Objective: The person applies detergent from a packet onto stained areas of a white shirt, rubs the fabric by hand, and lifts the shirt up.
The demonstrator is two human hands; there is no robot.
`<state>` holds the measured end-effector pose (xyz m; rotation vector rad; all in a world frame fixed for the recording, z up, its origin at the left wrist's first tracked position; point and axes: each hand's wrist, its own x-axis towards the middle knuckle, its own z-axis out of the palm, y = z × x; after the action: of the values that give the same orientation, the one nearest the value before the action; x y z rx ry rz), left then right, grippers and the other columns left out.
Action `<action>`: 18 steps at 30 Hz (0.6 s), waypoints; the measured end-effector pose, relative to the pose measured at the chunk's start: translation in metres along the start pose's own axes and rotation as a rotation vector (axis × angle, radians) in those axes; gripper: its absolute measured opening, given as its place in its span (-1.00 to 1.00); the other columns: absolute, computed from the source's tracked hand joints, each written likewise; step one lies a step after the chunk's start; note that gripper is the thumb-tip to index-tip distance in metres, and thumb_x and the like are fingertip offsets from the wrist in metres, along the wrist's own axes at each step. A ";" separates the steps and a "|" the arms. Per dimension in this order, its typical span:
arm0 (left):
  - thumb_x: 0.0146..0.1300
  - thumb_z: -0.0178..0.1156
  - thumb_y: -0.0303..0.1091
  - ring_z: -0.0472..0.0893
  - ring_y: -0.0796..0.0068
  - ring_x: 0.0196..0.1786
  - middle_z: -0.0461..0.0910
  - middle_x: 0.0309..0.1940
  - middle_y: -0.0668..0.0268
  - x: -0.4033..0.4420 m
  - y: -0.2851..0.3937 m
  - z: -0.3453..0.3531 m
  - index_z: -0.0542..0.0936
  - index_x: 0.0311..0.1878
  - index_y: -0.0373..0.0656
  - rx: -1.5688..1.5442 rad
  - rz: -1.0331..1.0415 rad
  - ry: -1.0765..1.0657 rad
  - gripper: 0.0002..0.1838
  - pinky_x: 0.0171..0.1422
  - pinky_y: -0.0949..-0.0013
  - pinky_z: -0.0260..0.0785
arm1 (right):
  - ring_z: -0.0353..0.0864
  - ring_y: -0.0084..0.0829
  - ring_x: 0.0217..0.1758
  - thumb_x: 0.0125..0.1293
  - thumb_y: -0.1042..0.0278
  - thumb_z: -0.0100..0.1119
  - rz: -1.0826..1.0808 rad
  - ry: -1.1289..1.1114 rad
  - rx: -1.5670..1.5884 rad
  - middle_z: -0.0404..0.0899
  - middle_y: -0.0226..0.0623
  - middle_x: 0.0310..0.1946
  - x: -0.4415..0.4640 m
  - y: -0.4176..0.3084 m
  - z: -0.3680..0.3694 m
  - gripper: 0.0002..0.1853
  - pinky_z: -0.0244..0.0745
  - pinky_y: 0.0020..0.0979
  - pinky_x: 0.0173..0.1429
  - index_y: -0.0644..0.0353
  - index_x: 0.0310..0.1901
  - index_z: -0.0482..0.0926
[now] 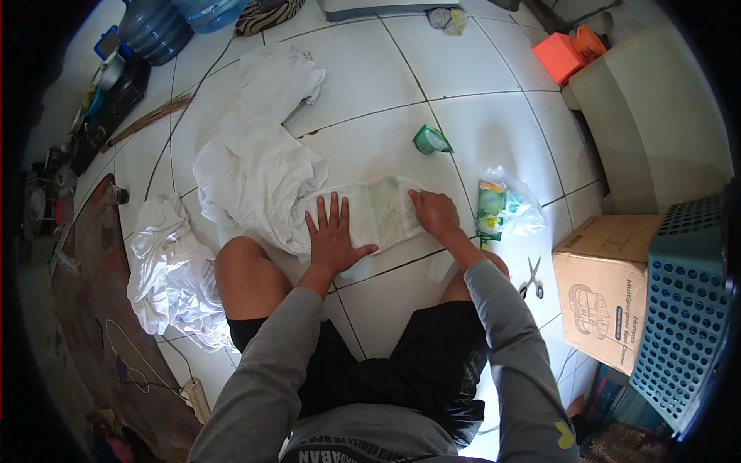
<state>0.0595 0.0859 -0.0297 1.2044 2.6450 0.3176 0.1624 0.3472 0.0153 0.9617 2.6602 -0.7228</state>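
Note:
A white garment (258, 166) lies crumpled across the floor tiles, one sleeve-like part stretched out flat between my hands. My left hand (332, 235) presses on that part with its fingers spread, holding nothing. At its right end my right hand (436, 212) is closed, with the cloth's edge under the fingers. A pale greenish patch (382, 204) shows on the cloth between the hands. Above my right hand is a small green packet (432, 140). A clear plastic bag (525, 208) with green packets lies to the right, and scissors (532, 278) rest below it.
Shiny white cloth (170, 270) is heaped at the left, near a brown board (100, 324) and a power strip (195, 399). A cardboard box (598, 301) and a blue-green perforated basket (687, 309) stand at right. Water jugs (154, 31) stand at the back left.

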 end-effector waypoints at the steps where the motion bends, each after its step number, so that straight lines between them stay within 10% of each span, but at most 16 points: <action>1: 0.04 0.38 0.71 -0.31 -0.26 0.88 -0.17 0.88 -0.04 0.000 0.001 -0.002 0.02 0.83 -0.28 -0.009 -0.006 -0.014 0.57 0.76 -0.61 -0.47 | 0.82 0.25 -0.03 0.76 -0.19 -0.13 0.005 -0.004 0.004 0.81 0.22 -0.21 -0.008 0.000 0.015 -0.32 0.67 0.18 0.23 0.22 -0.16 0.84; 3: 0.04 0.39 0.70 -0.31 -0.26 0.89 -0.17 0.88 -0.03 0.002 0.001 -0.002 0.02 0.83 -0.28 -0.022 -0.017 -0.019 0.57 0.76 -0.61 -0.47 | 0.83 0.22 -0.05 0.76 -0.19 -0.13 -0.323 -0.046 -0.097 0.81 0.21 -0.25 -0.024 -0.015 0.039 -0.31 0.68 0.17 0.22 0.23 -0.18 0.85; 9: 0.04 0.38 0.71 -0.30 -0.22 0.89 -0.15 0.88 -0.01 -0.004 0.003 -0.005 0.04 0.83 -0.25 -0.001 -0.018 -0.031 0.55 0.78 -0.59 -0.45 | 0.82 0.25 -0.09 0.73 -0.19 -0.07 -0.074 0.024 0.030 0.81 0.18 -0.24 -0.012 -0.021 0.010 -0.33 0.69 0.16 0.17 0.22 -0.22 0.84; 18: 0.02 0.40 0.70 -0.32 -0.23 0.89 -0.18 0.88 -0.01 -0.001 0.000 -0.001 0.01 0.84 -0.25 -0.014 -0.027 -0.026 0.57 0.78 -0.59 -0.45 | 0.82 0.21 -0.09 0.69 -0.21 0.02 -0.296 -0.118 -0.084 0.80 0.12 -0.29 -0.030 -0.019 0.019 -0.40 0.69 0.14 0.15 0.14 -0.21 0.85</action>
<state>0.0601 0.0850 -0.0284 1.1600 2.6297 0.3129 0.1737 0.3092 0.0168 0.4928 2.7310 -0.6942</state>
